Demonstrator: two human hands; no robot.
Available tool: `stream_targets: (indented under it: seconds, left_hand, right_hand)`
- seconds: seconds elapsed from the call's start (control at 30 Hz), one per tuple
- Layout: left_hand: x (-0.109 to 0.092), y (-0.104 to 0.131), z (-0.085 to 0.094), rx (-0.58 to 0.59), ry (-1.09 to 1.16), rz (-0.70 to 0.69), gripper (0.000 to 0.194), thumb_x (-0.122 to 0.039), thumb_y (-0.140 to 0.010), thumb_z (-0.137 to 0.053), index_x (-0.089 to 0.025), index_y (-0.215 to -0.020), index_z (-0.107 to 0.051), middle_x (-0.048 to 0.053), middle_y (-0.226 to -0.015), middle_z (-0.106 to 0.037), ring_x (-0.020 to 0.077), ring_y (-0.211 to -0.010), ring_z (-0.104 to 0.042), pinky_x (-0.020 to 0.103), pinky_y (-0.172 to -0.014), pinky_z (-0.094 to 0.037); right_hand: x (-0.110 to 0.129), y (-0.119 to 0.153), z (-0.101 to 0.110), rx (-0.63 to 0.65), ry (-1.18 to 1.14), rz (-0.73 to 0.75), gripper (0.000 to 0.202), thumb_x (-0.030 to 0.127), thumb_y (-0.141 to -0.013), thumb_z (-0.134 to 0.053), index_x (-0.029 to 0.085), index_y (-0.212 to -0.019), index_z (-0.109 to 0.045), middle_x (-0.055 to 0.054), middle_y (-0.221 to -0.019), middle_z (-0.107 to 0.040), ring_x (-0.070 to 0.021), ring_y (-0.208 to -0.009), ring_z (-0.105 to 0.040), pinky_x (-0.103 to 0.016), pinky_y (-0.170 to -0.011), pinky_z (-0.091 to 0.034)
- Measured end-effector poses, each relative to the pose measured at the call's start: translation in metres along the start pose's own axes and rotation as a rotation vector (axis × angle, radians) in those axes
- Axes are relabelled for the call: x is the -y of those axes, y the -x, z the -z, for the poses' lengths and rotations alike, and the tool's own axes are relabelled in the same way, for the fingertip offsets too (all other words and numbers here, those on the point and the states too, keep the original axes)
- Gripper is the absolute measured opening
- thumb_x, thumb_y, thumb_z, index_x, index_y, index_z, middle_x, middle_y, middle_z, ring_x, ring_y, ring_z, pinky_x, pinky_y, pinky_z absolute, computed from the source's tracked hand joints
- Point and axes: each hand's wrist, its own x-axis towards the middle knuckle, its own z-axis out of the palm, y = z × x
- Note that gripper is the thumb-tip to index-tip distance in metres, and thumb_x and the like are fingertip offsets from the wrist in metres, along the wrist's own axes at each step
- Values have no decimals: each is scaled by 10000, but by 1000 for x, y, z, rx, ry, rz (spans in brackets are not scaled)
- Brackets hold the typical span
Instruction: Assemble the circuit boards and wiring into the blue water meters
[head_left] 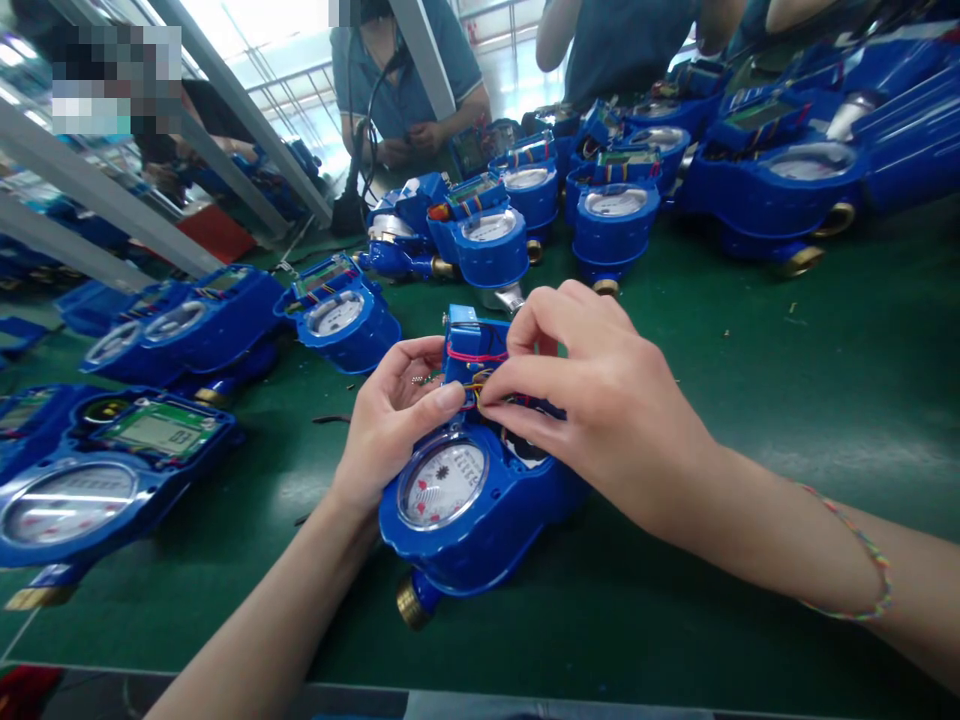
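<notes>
Head view: a blue water meter [484,540] is positioned near the centre of the green table [750,400], its round dial [442,485] facing up and its brass fitting [412,600] pointing toward 7 o'clock. All clock directions are taken from this meter, with 12 o'clock toward the top of the view. At its 12 o'clock edge, a small module [463,325] stands raised, with red wires [480,357] across it. The left hand [397,410], at 11 o'clock, is closed around the near side of the module, thumb in front and fingers behind. The right hand [611,400], at 1 o'clock, is narrowed to a pinch on thin yellow wires [476,388] beside the left thumb; the exact contact at the fingertips is too small to tell. A woven bracelet [877,570] encircles the right wrist. One open meter [349,325] is located at 11 o'clock, near the left hand. A larger meter [112,480] with an exposed display [161,425] lies at 9 o'clock. Further blue meters [491,250] are grouped from 12 to 2 o'clock. Beyond them, at 12 o'clock, a person in a dark shirt [409,85] holds both hands together.
</notes>
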Motion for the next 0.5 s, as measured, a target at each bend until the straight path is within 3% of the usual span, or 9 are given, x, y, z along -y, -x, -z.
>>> stream_targets:
  seconds: [0.13,0.5]
  left_hand:
    - [-1,2,-1,26,17,20,474,-401,-671,-842,-208,-1038,-613,30,-976,-717,219,-916,-706,304,-787,-574]
    - [-3,5,-4,16,6,28,458,-435,-697,-811,-210,-1044,-615,37,-940,-717,215,-864,-694,281,-695,-552]
  right_hand:
    - [1,0,3,-2,58,84,130,222,-953,-610,212,-852,-690,-47,-915,-590,-241,-913,-511,-392,-749,-343]
    - [11,2,8,-4,238,147,208,162,-976,-525,196,-827,-666,-75,-915,-615,-243,-863,-497,-400,-703,-323]
